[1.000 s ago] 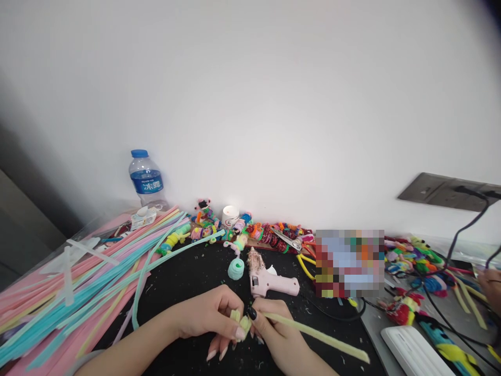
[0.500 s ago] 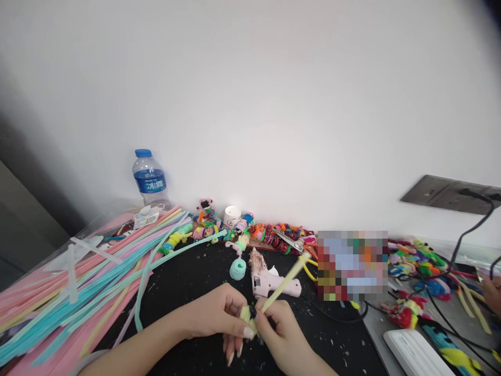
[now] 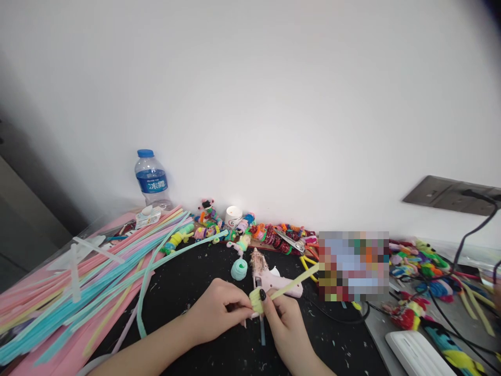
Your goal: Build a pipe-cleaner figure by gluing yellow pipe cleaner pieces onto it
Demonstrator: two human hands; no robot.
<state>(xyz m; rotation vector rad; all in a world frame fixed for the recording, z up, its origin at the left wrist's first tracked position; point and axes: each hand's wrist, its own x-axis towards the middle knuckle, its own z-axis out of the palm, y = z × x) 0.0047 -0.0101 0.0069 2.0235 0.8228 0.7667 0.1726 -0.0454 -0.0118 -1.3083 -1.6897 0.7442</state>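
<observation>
A pale yellow pipe cleaner [image 3: 255,302], wound into a small coil at one end, is between my two hands over the black mat. My left hand [image 3: 219,310] pinches the coil's lower left side. With thumb and fingers closed, my right hand [image 3: 287,326] grips its right side, a dark nail showing on the thumb. The loose yellow tail sticks out to the upper right. Just beyond my fingers lies a pale pink glue gun [image 3: 281,285], its clear glue stick [image 3: 263,334] pointing towards me. A mint-green coiled cup shape [image 3: 239,269] stands left of the gun.
Pipe cleaners in many colours [image 3: 97,271] spread across the left. Along the wall are a water bottle [image 3: 152,180], a paper cup [image 3: 234,216], scissors [image 3: 290,241] and fuzzy figures. A white box [image 3: 417,352] and black cables [image 3: 454,263] occupy the right.
The yellow coil has turned and now shows more openly between my fingers. Its tail has swung lower to the right. My left fingers have drawn together into a pinch.
</observation>
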